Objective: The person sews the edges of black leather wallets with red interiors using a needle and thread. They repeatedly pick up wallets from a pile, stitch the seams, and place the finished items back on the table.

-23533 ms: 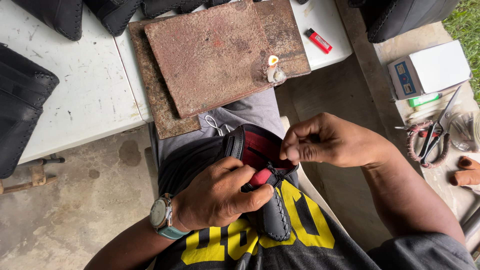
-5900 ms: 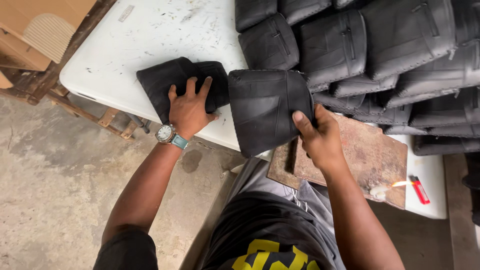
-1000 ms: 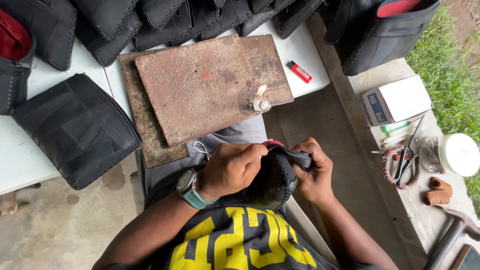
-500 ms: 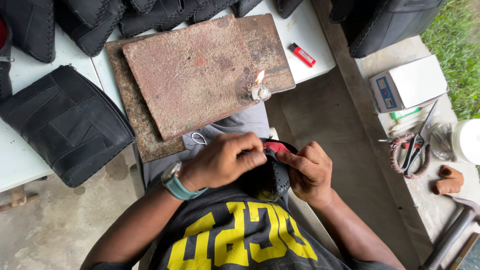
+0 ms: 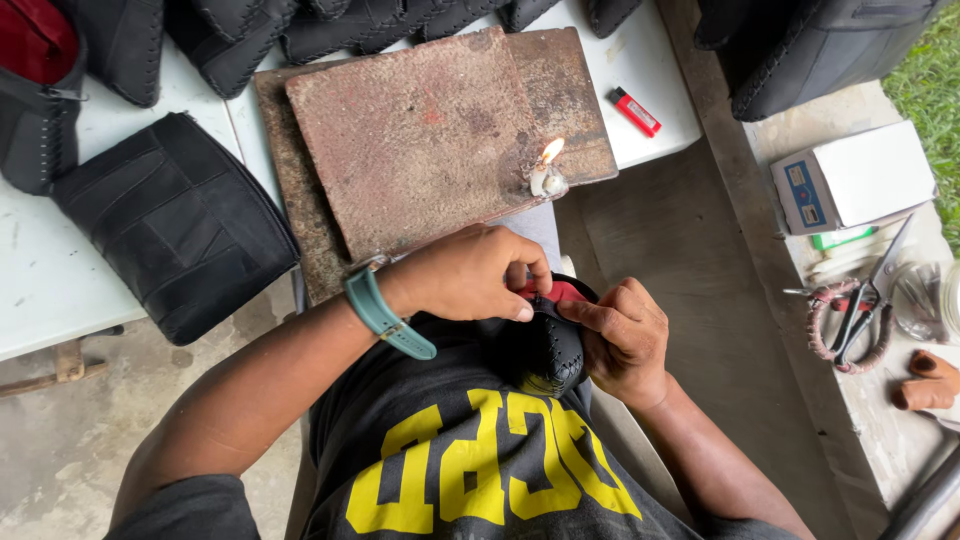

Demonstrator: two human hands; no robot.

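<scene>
In my lap I hold a small black stitched bag (image 5: 545, 355) with a red lining showing at its top. My left hand (image 5: 465, 275), with a teal wristband, pinches the bag's upper edge near the red lining. My right hand (image 5: 625, 335) grips the bag's right side, fingers pressed on the same edge. Just beyond my hands, a short lit candle stub (image 5: 545, 180) burns on a rusty metal plate (image 5: 420, 130) that lies on the white table (image 5: 40, 290).
A large black patchwork bag (image 5: 175, 225) lies on the table at left, with several more black bags along the far edge. A red lighter (image 5: 636, 111) sits right of the plate. Scissors (image 5: 865, 300), a white box (image 5: 850, 180) and cord rest on a side bench.
The view has drifted slightly; my hands have shifted a little on the bag's top edge and stay closed on it in my lap.
</scene>
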